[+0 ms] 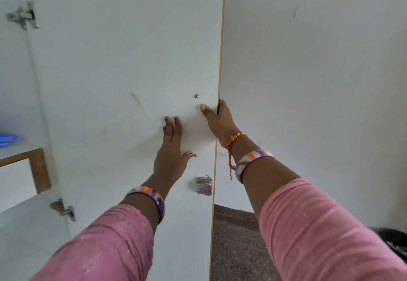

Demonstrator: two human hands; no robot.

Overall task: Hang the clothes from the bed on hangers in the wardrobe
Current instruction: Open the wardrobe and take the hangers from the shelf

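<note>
We face the white laminate wardrobe door (123,64), swung open, its inner face toward us and its orange-trimmed edge running down the middle. Our left hand (170,148) lies flat on the panel, fingers straight and slightly apart. Our right hand (220,122) grips the door's edge, thumb on the inner face, fingers wrapped behind it. A chrome lock plate (203,185) sits below, steel hinges (23,15) to the left. Beyond are a white wardrobe shelf (17,150), a plain white wall (319,71) and dark speckled stone floor (233,236).
</note>
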